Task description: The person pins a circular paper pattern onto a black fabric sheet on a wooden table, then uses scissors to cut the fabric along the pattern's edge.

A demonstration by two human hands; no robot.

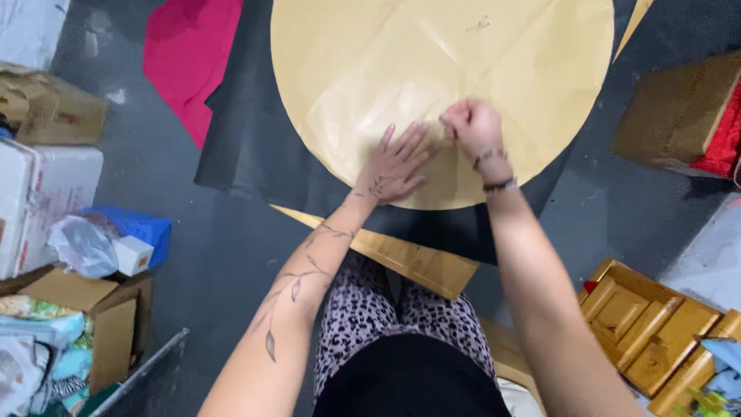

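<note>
A dark grey floor [193, 255] carries the work, with cardboard boxes [100, 324] crowding the near left and wooden panelled pieces [648, 324] at the near right. The person stands over a wooden slat [409, 259], and just beyond it a black fabric sheet [247, 147] lies spread with a round tan paper pattern [432, 54] on top. The left hand [395, 166] lies flat, fingers spread, pressing the pattern's near edge. The right hand [472, 127] is closed in a pinch just beside it, touching the paper (what it pinches is too small to tell). Steady downward pressure from the flat palm would seem to keep the pattern from creeping on the fabric. Farther left lies a magenta cloth [193, 54].
</note>
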